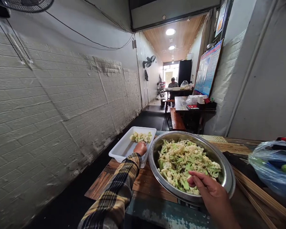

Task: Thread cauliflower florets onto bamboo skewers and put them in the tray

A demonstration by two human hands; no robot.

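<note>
My left hand (140, 148), in a plaid sleeve, reaches over the right side of a white plastic tray (116, 152). Its fingers are closed, and what they hold is hidden. Just beyond them, a row of cauliflower florets (140, 137) lies at the tray's far end. My right hand (211, 189) is above the near right part of a large steel bowl (154, 170). Thumb and fingers are drawn together in a pinch; whether a piece is between them I cannot make out. Cut cauliflower (181, 156) with pale green stems fills much of the bowl.
Thin wooden skewers (257, 187) lie right of the bowl, near a clear plastic bag (269, 162) with something green inside. Tray and bowl stand on a worn wooden table (152, 187). A brick-patterned wall (62, 95) runs along the left. A person (173, 83) sits far back.
</note>
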